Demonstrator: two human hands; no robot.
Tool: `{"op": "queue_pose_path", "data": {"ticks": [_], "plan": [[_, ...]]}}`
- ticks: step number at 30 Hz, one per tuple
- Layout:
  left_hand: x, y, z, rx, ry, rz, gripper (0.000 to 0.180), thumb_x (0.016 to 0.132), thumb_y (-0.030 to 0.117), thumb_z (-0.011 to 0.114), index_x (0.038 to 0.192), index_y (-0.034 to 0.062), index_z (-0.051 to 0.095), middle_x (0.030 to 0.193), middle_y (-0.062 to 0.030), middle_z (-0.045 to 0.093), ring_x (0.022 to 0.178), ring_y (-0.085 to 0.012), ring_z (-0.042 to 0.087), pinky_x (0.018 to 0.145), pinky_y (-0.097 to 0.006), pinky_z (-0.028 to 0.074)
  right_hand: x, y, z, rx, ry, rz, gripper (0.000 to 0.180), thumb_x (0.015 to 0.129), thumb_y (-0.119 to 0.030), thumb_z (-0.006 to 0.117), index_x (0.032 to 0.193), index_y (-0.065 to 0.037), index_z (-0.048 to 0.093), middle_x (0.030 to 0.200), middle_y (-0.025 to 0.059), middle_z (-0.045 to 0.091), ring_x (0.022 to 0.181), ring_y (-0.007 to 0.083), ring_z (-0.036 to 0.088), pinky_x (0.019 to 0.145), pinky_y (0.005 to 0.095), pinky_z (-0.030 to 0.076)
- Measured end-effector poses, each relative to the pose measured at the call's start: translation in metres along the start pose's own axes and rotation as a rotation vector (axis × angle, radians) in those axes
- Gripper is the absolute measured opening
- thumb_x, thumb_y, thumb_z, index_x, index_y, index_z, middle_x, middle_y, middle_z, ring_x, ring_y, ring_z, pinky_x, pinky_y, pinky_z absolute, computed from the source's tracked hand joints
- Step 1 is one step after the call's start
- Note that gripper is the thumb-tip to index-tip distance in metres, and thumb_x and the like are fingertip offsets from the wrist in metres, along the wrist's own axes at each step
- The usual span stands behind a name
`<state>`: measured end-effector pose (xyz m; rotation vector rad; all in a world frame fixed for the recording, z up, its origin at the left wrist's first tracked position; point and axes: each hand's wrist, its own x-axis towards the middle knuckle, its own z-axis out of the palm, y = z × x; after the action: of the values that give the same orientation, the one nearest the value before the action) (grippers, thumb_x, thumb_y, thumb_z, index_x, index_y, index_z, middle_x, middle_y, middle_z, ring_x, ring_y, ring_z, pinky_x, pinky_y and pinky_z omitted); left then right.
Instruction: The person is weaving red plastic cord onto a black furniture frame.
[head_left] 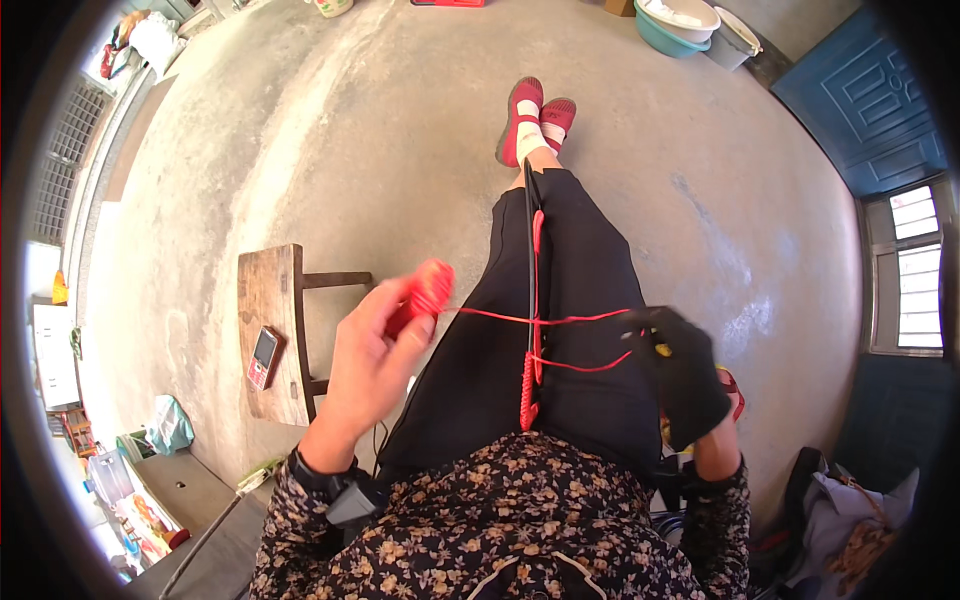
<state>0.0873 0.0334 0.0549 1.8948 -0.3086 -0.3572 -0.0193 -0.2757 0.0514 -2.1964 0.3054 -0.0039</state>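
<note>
My bare left hand (368, 355) is wrapped round a small ball of red cord (433, 288), slightly blurred. A strand of cord (580, 319) runs from it across my lap to my right hand (685, 375), which wears a black glove and is closed on the strand. Between my thighs a thin black rod (531, 270) lies lengthwise, pointing toward my feet. Tight red coils (527, 395) wrap its near end, and a slack length of cord curves from there toward the gloved hand. A red strand also runs along the rod.
To the left, a mobile phone (265, 358) lies on a wooden stool (285, 400). My outstretched legs end in red shoes (522, 110). Basins (675, 38) stand at the far right near a blue door (865, 100). Grey cloth (835, 525) is heaped at the near right.
</note>
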Motion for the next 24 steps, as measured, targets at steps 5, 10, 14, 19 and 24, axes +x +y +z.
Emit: {"op": "queue_pose_path", "data": {"ticks": [5,10,14,19,24], "plan": [[-0.004,-0.001,0.031,0.826,-0.278,0.343,0.032,0.072,0.006,0.07,0.104,0.0056,0.066,0.097,-0.0116,0.067,0.095,-0.0332,0.066,0.082,-0.042,0.055,0.003,-0.004,0.054,-0.001,-0.269,-0.136,0.039,0.087,-0.018,0.068,0.125,-0.009,0.063,0.101,0.0151,0.073,0.086,0.0357,0.071,0.074,0.0424,0.056],[0.002,-0.01,0.074,0.426,-0.404,0.102,0.038,0.077,0.003,0.074,0.11,0.0026,0.055,0.098,-0.0131,0.068,0.087,-0.0316,0.069,0.075,-0.038,0.056,-0.006,-0.011,0.057,-0.27,-0.314,-0.195,0.042,0.086,-0.026,0.069,0.124,-0.008,0.062,0.091,0.0167,0.07,0.08,0.0363,0.069,0.071,0.0419,0.055],[0.008,-0.012,0.071,-0.011,-0.362,-0.032,0.044,0.086,0.0,0.072,0.124,0.0021,0.05,0.104,-0.0104,0.068,0.087,-0.0155,0.068,0.072,-0.028,0.055,-0.009,-0.005,0.043,-0.355,-0.273,-0.276,0.037,0.086,-0.027,0.069,0.114,-0.004,0.06,0.086,0.0167,0.067,0.077,0.0347,0.067,0.07,0.0417,0.055],[0.009,0.009,0.039,-0.719,-0.655,-0.242,0.066,0.1,0.03,0.064,0.152,0.0055,0.03,0.121,-0.0179,0.066,0.103,-0.0202,0.068,0.074,-0.027,0.057,-0.012,-0.019,0.015,0.495,0.085,-0.03,0.036,0.091,-0.024,0.066,0.117,-0.003,0.054,0.098,0.0109,0.066,0.087,0.0285,0.068,0.077,0.0429,0.056],[0.009,0.039,0.067,-1.198,-0.865,-0.41,0.085,0.1,0.055,0.053,0.16,0.0067,0.017,0.146,-0.0258,0.049,0.13,-0.034,0.055,0.082,-0.037,0.059,-0.033,-0.047,-0.008,1.554,0.286,0.216,0.049,0.101,-0.049,0.05,0.116,-0.002,0.051,0.079,0.0078,0.059,0.068,0.024,0.061,0.066,0.0406,0.051]]}}
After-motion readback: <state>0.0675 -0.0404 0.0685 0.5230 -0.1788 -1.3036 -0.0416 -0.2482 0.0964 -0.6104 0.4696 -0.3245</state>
